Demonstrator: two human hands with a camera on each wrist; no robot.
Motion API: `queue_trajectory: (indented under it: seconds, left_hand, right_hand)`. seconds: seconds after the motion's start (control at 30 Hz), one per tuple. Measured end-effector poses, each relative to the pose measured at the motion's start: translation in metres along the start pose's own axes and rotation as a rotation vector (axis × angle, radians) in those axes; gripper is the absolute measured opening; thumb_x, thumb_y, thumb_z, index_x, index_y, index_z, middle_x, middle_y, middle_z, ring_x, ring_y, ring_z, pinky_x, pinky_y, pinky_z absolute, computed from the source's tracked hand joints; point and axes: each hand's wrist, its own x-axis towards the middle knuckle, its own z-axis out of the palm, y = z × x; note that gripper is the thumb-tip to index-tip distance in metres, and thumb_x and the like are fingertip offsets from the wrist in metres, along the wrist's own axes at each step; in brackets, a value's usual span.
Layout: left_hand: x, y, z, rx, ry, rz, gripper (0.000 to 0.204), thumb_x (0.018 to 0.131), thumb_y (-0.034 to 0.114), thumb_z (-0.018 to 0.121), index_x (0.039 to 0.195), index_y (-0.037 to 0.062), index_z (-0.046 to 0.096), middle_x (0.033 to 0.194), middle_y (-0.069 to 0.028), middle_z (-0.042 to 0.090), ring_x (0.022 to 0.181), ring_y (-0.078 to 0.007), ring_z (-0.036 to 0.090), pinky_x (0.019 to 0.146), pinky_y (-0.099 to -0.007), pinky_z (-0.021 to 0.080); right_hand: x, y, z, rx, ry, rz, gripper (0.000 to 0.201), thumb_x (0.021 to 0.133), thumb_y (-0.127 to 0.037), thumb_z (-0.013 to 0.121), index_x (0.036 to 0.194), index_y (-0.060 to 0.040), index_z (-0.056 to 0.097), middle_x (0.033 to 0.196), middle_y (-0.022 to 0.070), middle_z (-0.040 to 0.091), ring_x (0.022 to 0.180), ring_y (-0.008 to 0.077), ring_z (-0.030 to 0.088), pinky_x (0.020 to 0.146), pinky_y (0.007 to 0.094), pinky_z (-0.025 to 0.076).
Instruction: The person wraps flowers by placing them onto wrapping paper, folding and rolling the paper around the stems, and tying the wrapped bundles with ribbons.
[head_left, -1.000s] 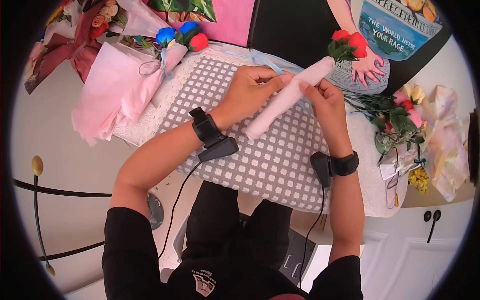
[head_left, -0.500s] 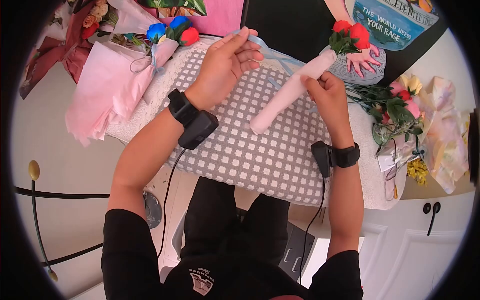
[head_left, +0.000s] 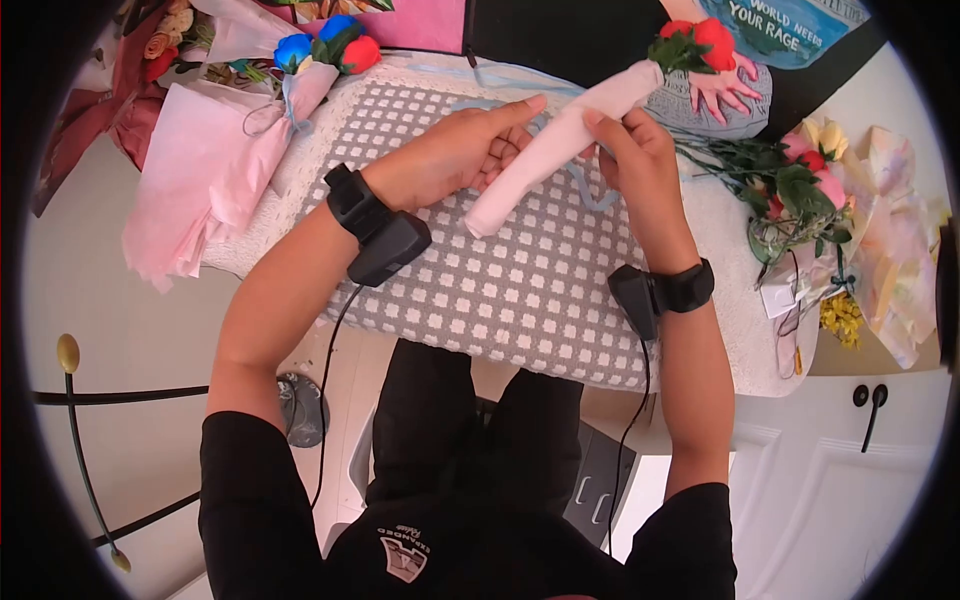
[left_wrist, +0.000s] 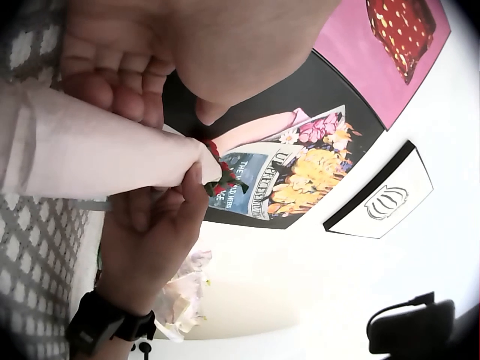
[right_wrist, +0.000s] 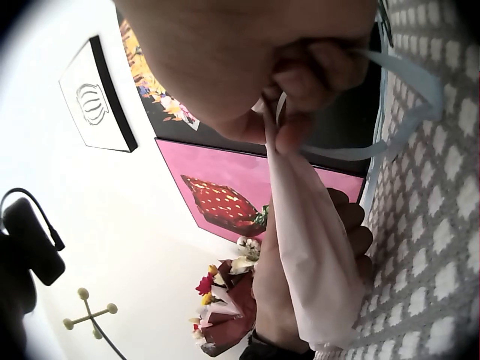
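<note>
Worktop (head_left: 735, 360) under a grey-and-white checked cloth (head_left: 450, 290); artwork propped behind. Readable text: "WORLD NEEDS YOUR RAGE" on the painted blue vessel (head_left: 785, 30) in the dark canvas; left wrist view adds part of a line above it, cut off. Black shirt (head_left: 290, 520) has a pale emblem (head_left: 404, 558) with "EXPANDED" upside down; second, script line too small to read. No brand legible on the black wrist straps (head_left: 355, 205).

Pale pink paper roll (head_left: 560, 150) slants over the cloth, red roses (head_left: 712, 45) out its upper end. Right hand (head_left: 645, 165) pinches the roll below the roses, blue ribbon (right_wrist: 420, 101) trailing from the fingers. Left hand (head_left: 455, 155) alongside, apart from the right: fingers loosely bent, thumb out; cannot tell how firmly it touches. Pink-wrapped bouquet (head_left: 205, 180) left, loose flowers (head_left: 800, 200) right.
</note>
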Motion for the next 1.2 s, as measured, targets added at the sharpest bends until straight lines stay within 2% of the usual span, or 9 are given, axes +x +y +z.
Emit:
queue_trajectory:
  seconds: [0.2, 0.33, 0.57, 0.63, 0.73, 0.87, 0.93, 1.03, 1.2]
  left_hand:
    - [-0.004, -0.002, 0.012, 0.017, -0.071, 0.054, 0.046, 0.105, 0.041, 0.040, 0.121, 0.0023, 0.059, 0.100, -0.0068, 0.069, 0.082, -0.0096, 0.064, 0.069, -0.0234, 0.054]
    - [-0.008, 0.001, 0.008, -0.067, -0.242, 0.058, 0.040, 0.105, 0.033, 0.041, 0.124, 0.0005, 0.057, 0.106, -0.0075, 0.068, 0.084, -0.0115, 0.065, 0.071, -0.0238, 0.055]
    - [0.002, -0.003, 0.006, -0.141, -0.019, 0.350, 0.032, 0.100, 0.026, 0.055, 0.117, -0.0001, 0.063, 0.101, -0.0072, 0.070, 0.090, -0.0131, 0.067, 0.079, -0.0268, 0.055]
    - [-0.001, 0.000, 0.008, 0.172, 0.139, 0.512, 0.031, 0.100, 0.027, 0.056, 0.109, -0.0007, 0.068, 0.099, -0.0062, 0.070, 0.083, -0.0102, 0.066, 0.077, -0.0239, 0.054]
    - [-0.002, 0.000, 0.007, 0.384, 0.131, 0.585, 0.028, 0.098, 0.026, 0.061, 0.098, 0.0000, 0.072, 0.095, -0.0045, 0.070, 0.082, -0.0079, 0.064, 0.077, -0.0237, 0.052]
    - [-0.002, -0.002, 0.011, 0.342, 0.101, 0.684, 0.023, 0.096, 0.021, 0.064, 0.097, 0.0001, 0.073, 0.085, -0.0031, 0.069, 0.077, -0.0063, 0.062, 0.069, -0.0205, 0.049]
    - [-0.003, -0.002, 0.010, 0.466, 0.111, 0.738, 0.023, 0.096, 0.019, 0.064, 0.100, -0.0016, 0.072, 0.091, -0.0028, 0.069, 0.084, -0.0066, 0.061, 0.078, -0.0231, 0.050]
    - [-0.003, -0.003, 0.012, 0.544, 0.080, 0.856, 0.020, 0.095, 0.016, 0.065, 0.100, -0.0020, 0.072, 0.088, -0.0025, 0.067, 0.083, -0.0067, 0.060, 0.078, -0.0222, 0.048]
    - [-0.013, 0.003, 0.021, 0.660, 0.064, 0.741, 0.020, 0.094, 0.016, 0.065, 0.099, -0.0016, 0.074, 0.082, -0.0024, 0.066, 0.080, -0.0064, 0.058, 0.074, -0.0218, 0.047]
  right_hand:
    - [0.001, 0.005, 0.002, 0.062, -0.040, -0.037, 0.018, 0.091, -0.018, 0.066, 0.096, -0.0008, 0.064, 0.067, -0.0029, 0.060, 0.049, 0.0004, 0.041, 0.043, 0.0191, 0.028]
    - [0.000, 0.003, 0.004, 0.103, -0.072, -0.070, 0.018, 0.091, -0.017, 0.066, 0.098, -0.0002, 0.065, 0.067, -0.0038, 0.060, 0.050, 0.0005, 0.042, 0.045, 0.0190, 0.029]
    - [-0.002, 0.001, 0.002, 0.066, -0.108, -0.061, 0.021, 0.088, -0.014, 0.067, 0.099, 0.0034, 0.067, 0.070, 0.0014, 0.063, 0.055, 0.0036, 0.050, 0.049, 0.0196, 0.036]
    - [0.003, 0.003, -0.005, -0.114, -0.043, 0.011, 0.022, 0.085, -0.015, 0.067, 0.095, 0.0047, 0.068, 0.069, 0.0021, 0.062, 0.055, 0.0049, 0.051, 0.050, 0.0207, 0.037]
    - [0.004, 0.006, -0.011, -0.134, -0.064, 0.088, 0.024, 0.083, -0.020, 0.067, 0.090, 0.0036, 0.069, 0.068, 0.0015, 0.061, 0.056, 0.0047, 0.051, 0.052, 0.0210, 0.037]
    - [0.004, 0.001, -0.015, -0.132, -0.100, 0.170, 0.025, 0.082, -0.022, 0.067, 0.088, 0.0021, 0.070, 0.068, 0.0003, 0.060, 0.057, 0.0045, 0.050, 0.052, 0.0208, 0.036]
    - [0.001, -0.004, -0.013, -0.151, -0.143, 0.222, 0.025, 0.083, -0.024, 0.067, 0.087, 0.0008, 0.070, 0.067, -0.0003, 0.060, 0.057, 0.0044, 0.049, 0.052, 0.0201, 0.036]
    - [-0.003, -0.003, -0.008, -0.209, -0.185, 0.250, 0.025, 0.082, -0.025, 0.068, 0.085, 0.0002, 0.071, 0.066, -0.0011, 0.060, 0.057, 0.0049, 0.050, 0.053, 0.0201, 0.036]
    - [0.003, 0.015, -0.009, -0.261, -0.297, 0.258, 0.030, 0.081, -0.030, 0.071, 0.077, -0.0006, 0.070, 0.063, 0.0012, 0.060, 0.057, 0.0066, 0.053, 0.054, 0.0223, 0.040]
